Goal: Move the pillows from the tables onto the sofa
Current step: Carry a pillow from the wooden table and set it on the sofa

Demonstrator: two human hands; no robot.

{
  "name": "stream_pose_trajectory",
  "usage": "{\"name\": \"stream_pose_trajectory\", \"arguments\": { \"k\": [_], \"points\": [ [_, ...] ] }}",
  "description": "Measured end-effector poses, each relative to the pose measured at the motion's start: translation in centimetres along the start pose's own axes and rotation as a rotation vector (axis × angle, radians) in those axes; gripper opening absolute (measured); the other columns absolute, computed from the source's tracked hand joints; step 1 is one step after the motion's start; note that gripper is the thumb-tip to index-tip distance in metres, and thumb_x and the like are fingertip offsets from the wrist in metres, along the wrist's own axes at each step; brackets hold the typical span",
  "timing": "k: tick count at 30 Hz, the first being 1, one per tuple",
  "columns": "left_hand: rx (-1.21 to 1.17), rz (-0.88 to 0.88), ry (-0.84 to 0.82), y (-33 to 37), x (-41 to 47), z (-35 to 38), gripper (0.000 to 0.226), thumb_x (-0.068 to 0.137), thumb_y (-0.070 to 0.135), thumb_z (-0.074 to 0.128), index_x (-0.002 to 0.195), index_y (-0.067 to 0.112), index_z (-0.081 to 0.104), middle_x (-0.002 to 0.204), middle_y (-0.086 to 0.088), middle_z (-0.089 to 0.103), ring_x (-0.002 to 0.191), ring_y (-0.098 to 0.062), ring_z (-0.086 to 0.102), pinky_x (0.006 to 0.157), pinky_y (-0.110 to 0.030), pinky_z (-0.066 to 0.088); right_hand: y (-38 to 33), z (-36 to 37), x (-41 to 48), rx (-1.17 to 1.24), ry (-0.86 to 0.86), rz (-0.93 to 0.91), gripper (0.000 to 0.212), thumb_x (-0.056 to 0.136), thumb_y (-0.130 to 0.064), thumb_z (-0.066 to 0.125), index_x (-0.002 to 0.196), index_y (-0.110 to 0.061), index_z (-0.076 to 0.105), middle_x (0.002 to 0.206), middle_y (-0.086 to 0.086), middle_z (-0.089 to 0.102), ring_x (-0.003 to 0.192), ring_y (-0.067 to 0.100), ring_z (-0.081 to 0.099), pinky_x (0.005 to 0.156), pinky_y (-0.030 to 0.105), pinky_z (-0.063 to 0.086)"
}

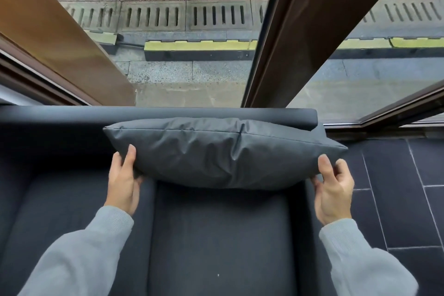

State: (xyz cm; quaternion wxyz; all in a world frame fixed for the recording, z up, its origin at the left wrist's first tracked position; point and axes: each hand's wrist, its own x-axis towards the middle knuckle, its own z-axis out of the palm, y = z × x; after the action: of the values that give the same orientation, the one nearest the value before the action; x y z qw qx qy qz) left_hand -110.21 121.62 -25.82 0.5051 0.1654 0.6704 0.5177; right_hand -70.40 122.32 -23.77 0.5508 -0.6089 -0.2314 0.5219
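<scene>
A dark grey pillow [221, 154] stands on edge over the right end of the dark sofa [216, 235], leaning toward the sofa's backrest [156, 113]. My left hand [125, 182] grips the pillow's lower left corner, thumb on its front face. At the lower right corner my right hand [332, 187] pinches the pillow in the same way. Both arms wear light grey sleeves. The pillow's bottom edge hides the back of the seat cushion, so I cannot tell whether it rests on the seat.
Behind the backrest is a large window with brown frames [300, 31], looking onto a pavement and drain grates. Dark floor tiles [396, 199] lie to the right of the sofa. A second seat cushion [72, 211] lies to the left.
</scene>
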Motion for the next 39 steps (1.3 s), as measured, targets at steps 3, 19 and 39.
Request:
{"name": "stream_pose_trajectory", "arguments": {
  "k": [3,19,39],
  "points": [
    [0.008,-0.023,0.035,-0.4,0.2,0.1,0.024,0.104,0.045,0.054,0.122,0.031,0.060,0.136,0.010,0.067,0.129,-0.013,0.060,0.114,-0.047,0.042,1.0,1.0,1.1,0.015,0.072,0.030,0.054,0.060,-0.060,0.093,0.062,-0.028,0.049,0.072,-0.005,0.048,0.072,0.012,0.045,0.074,0.033,0.041],
    [0.930,0.627,0.168,1.3,0.9,2.9,0.076,0.100,0.029,0.063,0.163,0.016,0.023,0.170,-0.019,0.006,0.158,-0.034,0.004,0.127,-0.040,0.010,-0.4,5.6,3.1,-0.880,0.158,-0.491,0.073,0.099,-0.036,0.064,0.161,-0.016,0.030,0.168,0.018,0.019,0.156,0.032,0.015,0.126,0.023,0.006],
    [1.754,0.216,-0.210,7.1,-7.6,3.3,0.073,0.098,0.072,0.032,0.160,0.052,0.000,0.173,-0.003,-0.014,0.158,-0.031,-0.015,0.122,-0.065,0.005,-7.7,3.3,1.5,-1.865,-0.154,-0.114,0.091,0.087,-0.087,0.001,0.165,-0.040,-0.007,0.173,0.013,-0.015,0.156,0.046,-0.016,0.120,0.069,-0.011]
  ]
}}
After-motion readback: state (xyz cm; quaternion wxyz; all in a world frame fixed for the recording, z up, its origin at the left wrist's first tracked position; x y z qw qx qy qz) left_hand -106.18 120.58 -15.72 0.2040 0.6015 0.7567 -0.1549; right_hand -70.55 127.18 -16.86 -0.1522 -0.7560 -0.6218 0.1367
